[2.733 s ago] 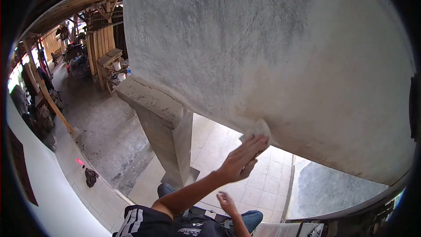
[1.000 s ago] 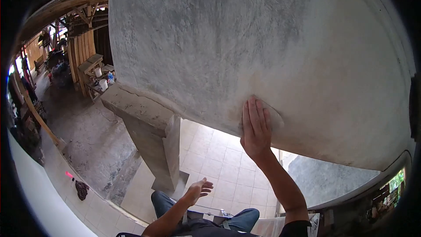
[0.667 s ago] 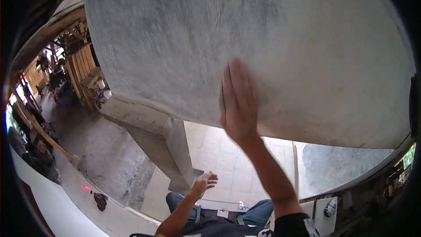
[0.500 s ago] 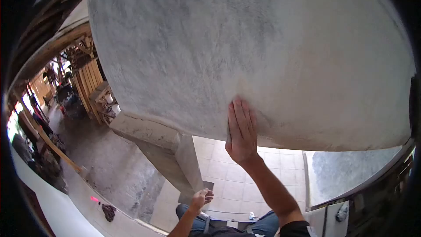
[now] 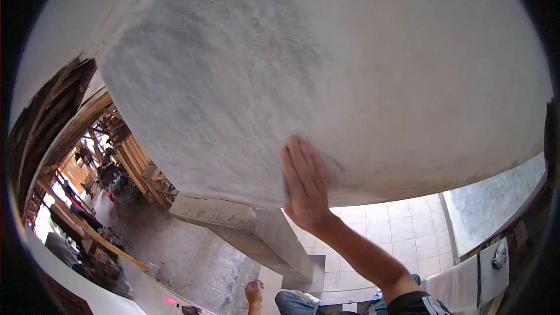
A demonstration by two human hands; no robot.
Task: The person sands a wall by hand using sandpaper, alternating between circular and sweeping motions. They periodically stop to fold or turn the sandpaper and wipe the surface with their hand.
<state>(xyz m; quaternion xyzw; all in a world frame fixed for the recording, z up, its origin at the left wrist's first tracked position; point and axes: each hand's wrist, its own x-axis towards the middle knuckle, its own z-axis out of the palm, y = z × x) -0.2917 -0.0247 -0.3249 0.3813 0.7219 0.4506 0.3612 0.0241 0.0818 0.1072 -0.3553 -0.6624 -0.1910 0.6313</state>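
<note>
My right hand [image 5: 304, 184] is pressed flat on a large plastered surface [image 5: 391, 99], close to its lower edge. Its fingers lie together and are slightly blurred. A thin grey, dark-edged sheet [image 5: 335, 166], which looks like sandpaper, shows beside the fingers; most of it is hidden under the hand. Left of the hand the plaster carries a darker grey, streaky patch [image 5: 216, 52], while the right part is paler and smoother. My left hand [image 5: 254, 291] hangs low near my knee, its fingers curled in, with nothing visible in them.
A square concrete post [image 5: 280, 239] stands beneath the plaster's left lower edge. White tiles [image 5: 388, 227] cover the floor below. Wooden boards [image 5: 133, 163] and clutter line a passage at left. A pink item [image 5: 171, 301] lies at lower left; a pale panel [image 5: 493, 268] stands at right.
My view has turned so the post and floor sit further right. My right hand stays on the plaster, now nearer the streaky patch's side. My left hand has dropped lower and its fingers look more curled.
</note>
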